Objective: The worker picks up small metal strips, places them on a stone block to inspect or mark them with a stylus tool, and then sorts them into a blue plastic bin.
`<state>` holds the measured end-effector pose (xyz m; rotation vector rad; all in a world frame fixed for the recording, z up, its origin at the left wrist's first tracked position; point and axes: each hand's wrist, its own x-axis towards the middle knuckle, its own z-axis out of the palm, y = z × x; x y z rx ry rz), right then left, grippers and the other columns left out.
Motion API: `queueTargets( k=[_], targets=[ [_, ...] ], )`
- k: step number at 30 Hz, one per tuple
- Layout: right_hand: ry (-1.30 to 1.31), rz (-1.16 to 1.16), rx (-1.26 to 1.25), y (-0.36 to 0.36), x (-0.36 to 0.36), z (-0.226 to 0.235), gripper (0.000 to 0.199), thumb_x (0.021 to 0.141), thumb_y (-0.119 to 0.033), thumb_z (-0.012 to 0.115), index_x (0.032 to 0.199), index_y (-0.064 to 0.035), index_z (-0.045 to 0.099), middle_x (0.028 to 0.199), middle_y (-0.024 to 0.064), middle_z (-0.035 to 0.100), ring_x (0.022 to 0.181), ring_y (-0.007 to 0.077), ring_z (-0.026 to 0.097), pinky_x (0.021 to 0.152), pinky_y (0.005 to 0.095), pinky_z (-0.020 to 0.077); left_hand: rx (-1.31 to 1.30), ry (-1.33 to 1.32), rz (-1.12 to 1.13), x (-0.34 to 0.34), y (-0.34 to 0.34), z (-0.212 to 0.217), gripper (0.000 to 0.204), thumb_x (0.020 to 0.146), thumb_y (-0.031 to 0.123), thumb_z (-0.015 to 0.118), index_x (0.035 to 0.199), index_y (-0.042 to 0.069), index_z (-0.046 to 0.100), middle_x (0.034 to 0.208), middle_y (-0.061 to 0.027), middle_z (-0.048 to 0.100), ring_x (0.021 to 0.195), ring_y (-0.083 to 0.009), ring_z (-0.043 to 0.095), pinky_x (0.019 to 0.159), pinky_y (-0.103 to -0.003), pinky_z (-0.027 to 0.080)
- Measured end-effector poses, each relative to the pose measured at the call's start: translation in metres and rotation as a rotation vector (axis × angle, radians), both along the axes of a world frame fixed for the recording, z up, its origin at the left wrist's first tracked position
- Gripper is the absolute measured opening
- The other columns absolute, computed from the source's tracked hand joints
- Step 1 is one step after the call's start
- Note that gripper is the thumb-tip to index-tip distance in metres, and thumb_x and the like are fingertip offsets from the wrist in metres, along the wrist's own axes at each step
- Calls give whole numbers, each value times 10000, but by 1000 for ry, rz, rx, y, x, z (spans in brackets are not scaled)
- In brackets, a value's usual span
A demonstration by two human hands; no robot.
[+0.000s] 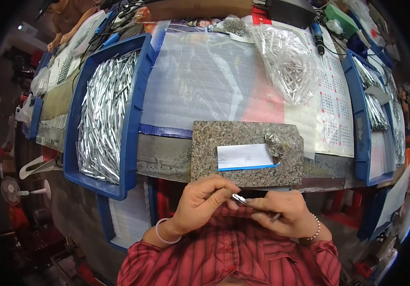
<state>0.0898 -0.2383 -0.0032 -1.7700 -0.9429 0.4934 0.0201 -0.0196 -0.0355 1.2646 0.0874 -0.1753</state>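
Observation:
In front of my chest, at the near edge of the table, my left hand (204, 202) pinches a small shiny metal piece (238, 197) between thumb and fingers. My right hand (283, 209) is closed at the other end of that piece, its thumb pointing toward it. A thin grey tip (275, 218) shows at the right fingers; its kind is hidden by the grip. Just beyond the hands lies a speckled granite slab (205, 150). On it rest a white paper with a blue edge (242, 156) and a crumpled clear bag with dark contents (281, 147).
To the left, a blue bin (132, 119) holds many slim silver metal pieces (105, 119). A clear bag of similar pieces (291, 66) lies at far right, near a dark cylindrical tool (318, 38). Another blue bin (361, 138) stands right. A person (66, 19) works at far left.

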Motion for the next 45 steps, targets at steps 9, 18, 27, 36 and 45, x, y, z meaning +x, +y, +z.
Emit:
queueTargets(
  k=[9, 18, 27, 36, 45],
  targets=[
    [-219, 108, -90, 2, 7, -5, 343, 766, -50, 700, 1107, -64, 666, 630, 37, 512, 522, 185, 564, 466, 307, 456, 73, 23, -18, -5, 3, -8, 138, 978, 55, 528, 1013, -33, 628, 857, -69, 645, 743, -124, 681, 649, -227, 527],
    [-677, -57, -65, 13, -21, -36, 316, 731, -80, 675, 1041, -22, 687, 599, -12, 411, 460, 91, 466, 381, 255, 343, 214, -72, 46, -2, 2, -9, 149, 985, 80, 523, 1002, -22, 631, 832, -56, 650, 701, -101, 669, 596, -209, 521],
    [-487, -52, 126, 6, -4, -29, 278, 679, -26, 712, 953, -7, 665, 701, 48, 574, 522, 153, 571, 422, 269, 450, -126, 130, -12, 3, 9, -3, 133, 960, 78, 572, 1015, -15, 648, 842, -66, 657, 746, -93, 659, 642, -211, 524],
    [-647, 132, -113, -6, 21, -5, 267, 728, -105, 678, 983, -28, 669, 787, 50, 590, 596, 160, 601, 454, 277, 474, 684, -514, -112, 17, 8, -3, 170, 810, 42, 703, 973, 10, 667, 840, -107, 646, 724, -258, 642, 619, -339, 497],
    [-391, -287, -47, -10, 37, 1, 527, 1007, -416, 357, 1029, 29, 639, 1000, 206, 669, 728, 325, 629, 681, 354, 513, 1037, -668, 182, 45, 16, -28, 179, 735, 53, 745, 903, 83, 691, 817, -63, 617, 908, -273, 613, 825, -400, 387]
  ],
)
